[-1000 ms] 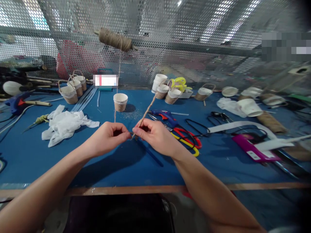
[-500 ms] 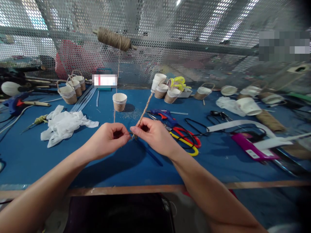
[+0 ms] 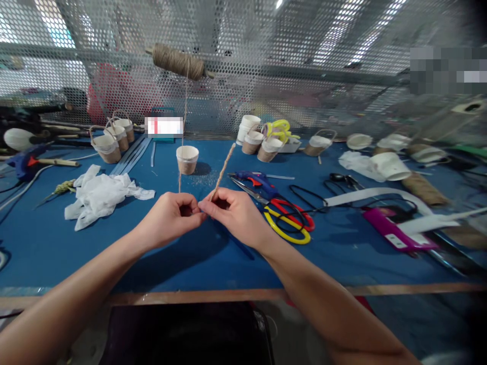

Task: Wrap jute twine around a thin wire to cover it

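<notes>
My left hand [image 3: 169, 218] and my right hand [image 3: 232, 213] meet fingertip to fingertip above the blue table [image 3: 190, 253], both pinched shut. A thin jute strand [image 3: 183, 116] runs down from the twine spool [image 3: 177, 61] on the mesh wall into my left hand. My right hand pinches a thicker braided jute cord [image 3: 223, 170] that sticks up and away from the fingers. A paper cup wrapped in twine [image 3: 187, 159] stands just beyond my hands.
Scissors with red and yellow handles [image 3: 289, 218] and a blue glue gun [image 3: 258, 180] lie right of my hands. Crumpled white cloth [image 3: 101, 195] lies left. Several twine-wrapped cups [image 3: 112, 137] and more cups [image 3: 258, 139] line the back. A magenta box [image 3: 395, 233] sits right.
My hands have drawn slightly closer together and a little left. The braided cord's free end now stands more upright and nearer.
</notes>
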A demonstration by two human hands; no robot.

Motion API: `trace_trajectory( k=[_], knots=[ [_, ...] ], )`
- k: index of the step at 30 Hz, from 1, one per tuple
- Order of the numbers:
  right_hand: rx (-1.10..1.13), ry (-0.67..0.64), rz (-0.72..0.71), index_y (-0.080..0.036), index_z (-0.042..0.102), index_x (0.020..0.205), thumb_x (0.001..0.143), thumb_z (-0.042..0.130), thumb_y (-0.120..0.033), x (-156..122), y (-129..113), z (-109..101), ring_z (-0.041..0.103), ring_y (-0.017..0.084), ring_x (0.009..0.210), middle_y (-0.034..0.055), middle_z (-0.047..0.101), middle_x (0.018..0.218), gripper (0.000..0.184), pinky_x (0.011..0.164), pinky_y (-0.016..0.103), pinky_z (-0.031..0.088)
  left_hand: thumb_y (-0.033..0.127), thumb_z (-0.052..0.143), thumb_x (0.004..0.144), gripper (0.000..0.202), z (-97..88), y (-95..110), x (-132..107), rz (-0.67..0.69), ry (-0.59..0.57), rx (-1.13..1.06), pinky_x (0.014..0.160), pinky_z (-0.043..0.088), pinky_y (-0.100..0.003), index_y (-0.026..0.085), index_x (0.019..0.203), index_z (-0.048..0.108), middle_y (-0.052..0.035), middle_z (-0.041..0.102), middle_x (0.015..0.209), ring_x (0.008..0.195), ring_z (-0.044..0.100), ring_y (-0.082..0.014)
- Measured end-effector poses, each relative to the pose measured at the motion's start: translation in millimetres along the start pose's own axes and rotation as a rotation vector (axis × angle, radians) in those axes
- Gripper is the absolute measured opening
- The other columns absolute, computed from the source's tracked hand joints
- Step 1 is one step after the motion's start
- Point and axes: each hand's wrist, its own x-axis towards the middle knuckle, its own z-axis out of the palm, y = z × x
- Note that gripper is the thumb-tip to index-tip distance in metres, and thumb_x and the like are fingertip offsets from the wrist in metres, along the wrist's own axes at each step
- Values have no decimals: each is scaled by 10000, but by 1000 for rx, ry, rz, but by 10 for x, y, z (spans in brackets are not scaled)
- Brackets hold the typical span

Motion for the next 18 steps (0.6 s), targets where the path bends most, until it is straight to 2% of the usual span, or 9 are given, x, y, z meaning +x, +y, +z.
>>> trace_trajectory(
  k=[5, 9, 12, 18],
  knots=[
    [24, -108, 23, -131, 552, 725, 761, 538, -250, 1, -23, -61, 474, 81, 551, -10, 541, 623, 125, 533, 212, 397, 268, 553, 671, 204, -40, -7, 13, -4, -14, -15, 431, 235, -177, 129, 546, 471, 56, 378, 484, 472, 303, -53],
    [-51, -54, 19, -131, 537, 715, 765, 530, -261, 2, -16, -99, 443, 77, 534, -11, 526, 613, 140, 511, 211, 374, 316, 508, 730, 226, -102, 8, 5, 3, -70, 12, 453, 267, -185, 121, 623, 542, 38, 439, 532, 495, 341, -61],
    [-103, -27, 18, -127, 546, 726, 772, 520, -285, 10, 0, -109, 461, 91, 557, 7, 546, 635, 166, 523, 222, 379, 295, 474, 755, 213, -124, 30, -5, 18, -74, 27, 508, 324, -193, 121, 680, 574, 14, 518, 604, 548, 407, -77],
    [-170, 8, 24, -122, 552, 736, 774, 514, -310, 8, 20, -110, 497, 117, 587, 36, 573, 661, 196, 554, 245, 397, 287, 479, 747, 195, -103, 44, -19, 13, -58, 56, 468, 297, -189, 122, 673, 553, 27, 479, 570, 512, 377, -71]
  ],
)
